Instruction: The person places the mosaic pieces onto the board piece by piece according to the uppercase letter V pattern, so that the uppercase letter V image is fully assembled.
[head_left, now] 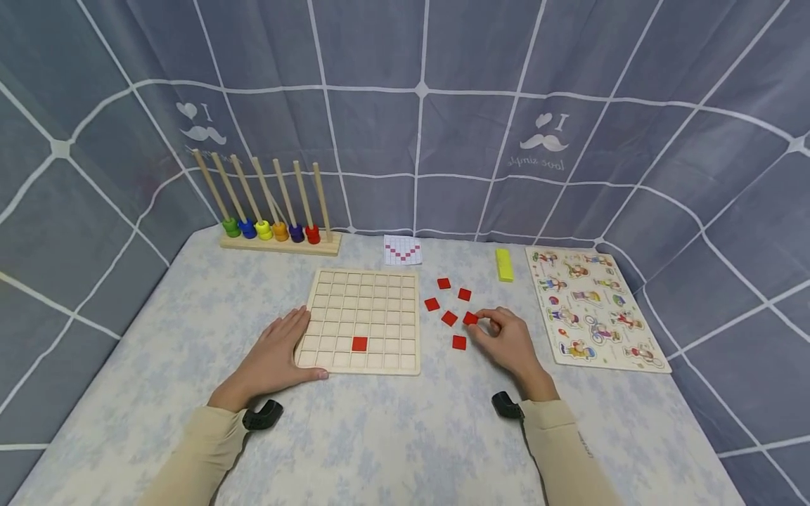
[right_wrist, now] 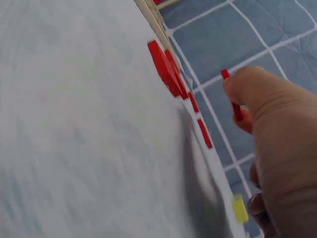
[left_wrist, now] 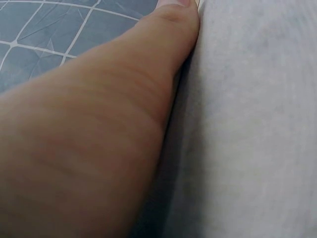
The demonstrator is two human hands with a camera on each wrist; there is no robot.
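My right hand (head_left: 504,342) pinches a small red square tile (head_left: 470,318) between thumb and fingertip. In the right wrist view that tile (right_wrist: 225,74) is held up off the table, seen edge-on. Several more red tiles (head_left: 449,318) lie loose to the left of this hand. A pale wooden grid board (head_left: 365,292) lies flat left of them, with one red tile (head_left: 359,344) in a cell of its lower middle. My left hand (head_left: 272,358) rests at the board's lower left corner, fingers along the left side, thumb along the front edge.
Behind the board lies a paper pattern card (head_left: 402,251) with a V of red squares. A yellow block (head_left: 504,265) is at the back right, beside a wooden picture puzzle (head_left: 591,309). A rack of pegs with coloured rings (head_left: 281,244) stands at the back left. Curtains (head_left: 468,133) enclose the table.
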